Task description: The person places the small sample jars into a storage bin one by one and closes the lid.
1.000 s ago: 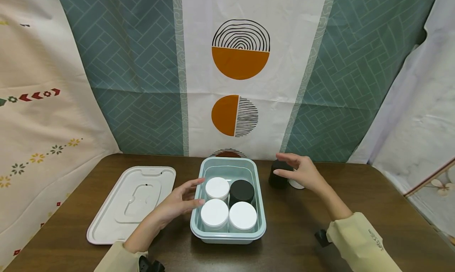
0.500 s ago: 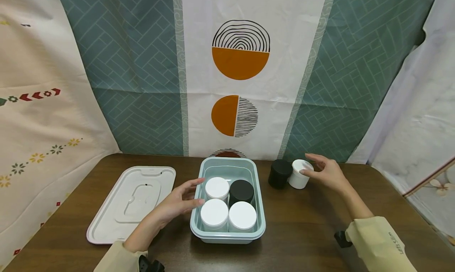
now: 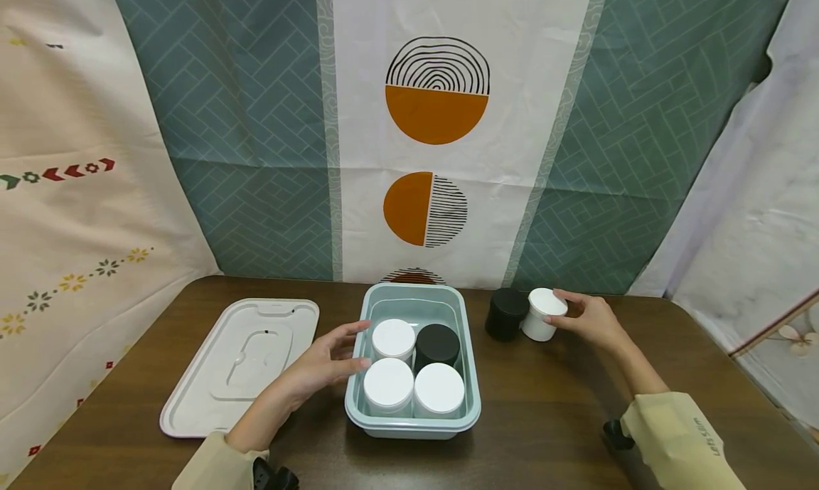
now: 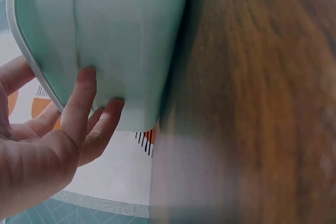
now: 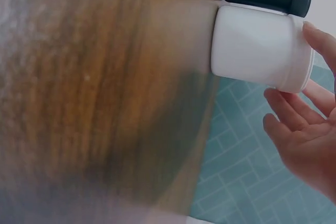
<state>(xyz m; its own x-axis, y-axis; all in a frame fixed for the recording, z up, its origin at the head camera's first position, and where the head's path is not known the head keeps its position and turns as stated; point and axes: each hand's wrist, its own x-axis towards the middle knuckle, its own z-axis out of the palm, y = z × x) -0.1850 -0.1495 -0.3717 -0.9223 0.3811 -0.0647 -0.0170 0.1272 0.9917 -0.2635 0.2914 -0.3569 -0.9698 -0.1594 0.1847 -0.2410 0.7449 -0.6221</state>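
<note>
Inside a pale blue-green plastic tub (image 3: 419, 427) stand three white jars, one of them a front-right white jar (image 3: 439, 388), and a black-lidded jar (image 3: 438, 346). My left hand (image 3: 323, 358) holds the tub's left side, thumb and forefinger over the rim. In the left wrist view, other fingers (image 4: 80, 98) rest against the outer wall. Right of the tub, my right hand (image 3: 585, 319) grips another white jar (image 3: 540, 318) by its lid. Thumb and fingers lie on opposite sides of that lid in the right wrist view. A black jar (image 3: 507, 313) stands upright beside it.
A white lid (image 3: 239, 369) with a raised centre lies flat left of the tub. All stand on a dark brown wooden table (image 3: 525, 433). A patterned cloth (image 3: 365, 212) hangs behind the table's far edge.
My right hand has moved right from the black jar to the white jar, and its fingers have closed on the lid. My left hand stays on the tub.
</note>
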